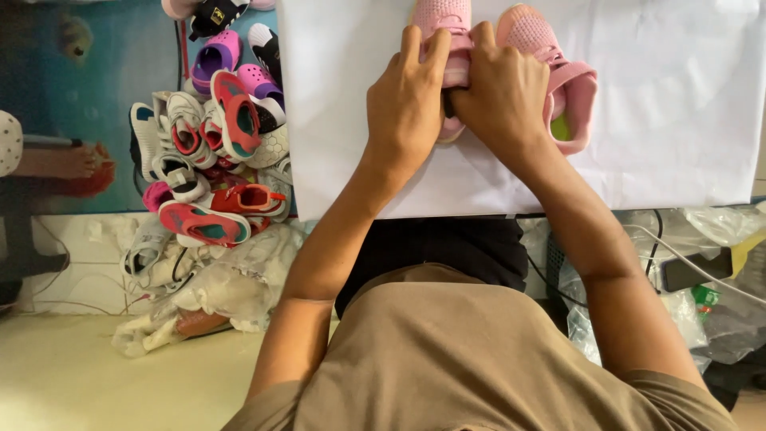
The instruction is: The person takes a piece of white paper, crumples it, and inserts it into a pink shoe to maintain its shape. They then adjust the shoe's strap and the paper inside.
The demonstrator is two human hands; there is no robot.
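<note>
On white sheet (654, 120): two pink shoes (558, 72).

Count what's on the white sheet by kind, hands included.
Pink shoes: 2, one under both hands, one beside it at right
Hands: 2, left hand and right hand, both gripping the first shoe
White sheet: 1
Total: 5
The shoe pile on the floor at left is too jumbled to count.

Both the left hand (407, 100) and right hand (501, 96) grip one pink shoe (448, 40) (its mate (558, 80) lies beside) on a white sheet (678, 104).
</note>
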